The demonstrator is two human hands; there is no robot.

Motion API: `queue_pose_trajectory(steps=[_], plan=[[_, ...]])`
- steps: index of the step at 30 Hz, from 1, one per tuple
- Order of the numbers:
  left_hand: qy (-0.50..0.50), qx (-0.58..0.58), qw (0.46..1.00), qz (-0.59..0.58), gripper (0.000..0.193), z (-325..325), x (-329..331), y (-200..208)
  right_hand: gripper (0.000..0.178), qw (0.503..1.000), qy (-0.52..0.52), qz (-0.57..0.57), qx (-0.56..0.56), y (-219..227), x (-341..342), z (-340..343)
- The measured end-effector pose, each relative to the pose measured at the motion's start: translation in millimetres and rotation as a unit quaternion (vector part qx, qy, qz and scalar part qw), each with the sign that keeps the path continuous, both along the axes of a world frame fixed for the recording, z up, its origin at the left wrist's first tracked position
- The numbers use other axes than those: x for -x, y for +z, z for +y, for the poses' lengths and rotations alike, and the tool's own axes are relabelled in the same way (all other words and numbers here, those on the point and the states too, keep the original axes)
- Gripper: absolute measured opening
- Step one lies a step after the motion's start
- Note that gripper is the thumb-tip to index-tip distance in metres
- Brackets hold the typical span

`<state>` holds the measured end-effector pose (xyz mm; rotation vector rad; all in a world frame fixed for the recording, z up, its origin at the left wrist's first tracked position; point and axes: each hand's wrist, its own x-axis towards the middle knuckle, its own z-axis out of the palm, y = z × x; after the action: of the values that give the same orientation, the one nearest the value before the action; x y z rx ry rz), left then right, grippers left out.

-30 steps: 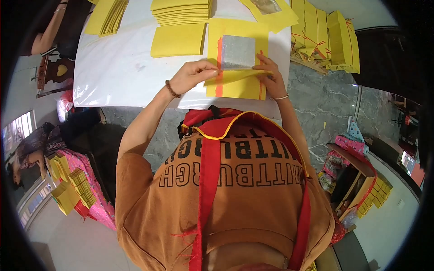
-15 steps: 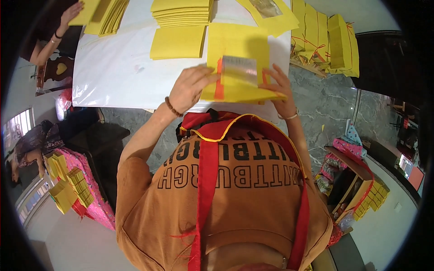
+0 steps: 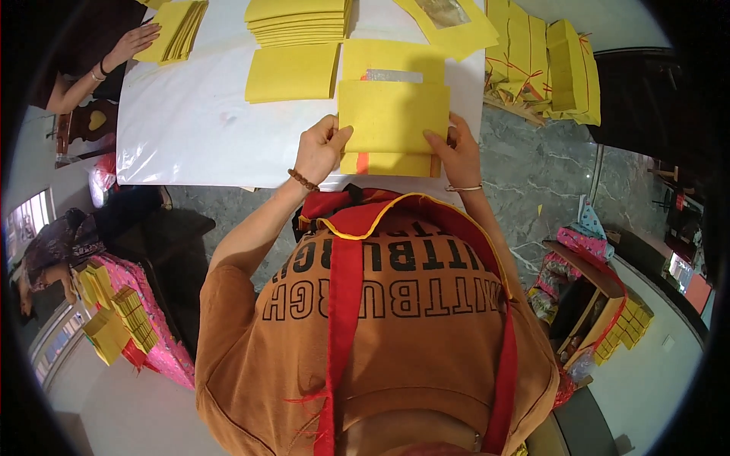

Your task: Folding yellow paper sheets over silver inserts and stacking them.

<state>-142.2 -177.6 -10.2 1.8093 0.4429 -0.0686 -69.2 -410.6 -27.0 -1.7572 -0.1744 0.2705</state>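
A yellow paper sheet (image 3: 394, 114) lies at the near edge of the table, its near part folded over away from me. The fold covers most of a silver foil rectangle (image 3: 395, 76), of which only a strip shows. Below the flap a short piece of orange strip (image 3: 363, 163) is visible. My left hand (image 3: 321, 154) pinches the left edge of the folded sheet, thumb on top. At the right edge my right hand (image 3: 458, 154) grips it the same way, fingers partly hidden.
Beyond the sheet are a folded yellow paper (image 3: 292, 74) and a tall stack of folded papers (image 3: 296, 24). Another foil-bearing sheet (image 3: 452, 26) lies far right, near bundles tied with red string (image 3: 525, 57). At far left a co-worker's hand (image 3: 137, 44) touches a yellow stack (image 3: 173, 34).
The near part of the sheet has been folded away from me, covering most of the foil. Both hands now hold its sides. The co-worker's hand has come down onto the left stack.
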Motion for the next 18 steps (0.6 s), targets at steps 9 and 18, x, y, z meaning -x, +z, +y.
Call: queue_pose_trajectory(steps=[9,18], plan=[[0.058,0.159,0.984,0.055,0.014,4.8,-5.9,-8.3,0.037,0.996,0.027,-0.001,0.085,-2.5,-8.6,3.0],[0.097,0.157,0.982,0.030,0.015,3.6,-5.4,2.1,0.037,0.991,-0.009,0.001,0.132,5.8,-6.7,8.7]])
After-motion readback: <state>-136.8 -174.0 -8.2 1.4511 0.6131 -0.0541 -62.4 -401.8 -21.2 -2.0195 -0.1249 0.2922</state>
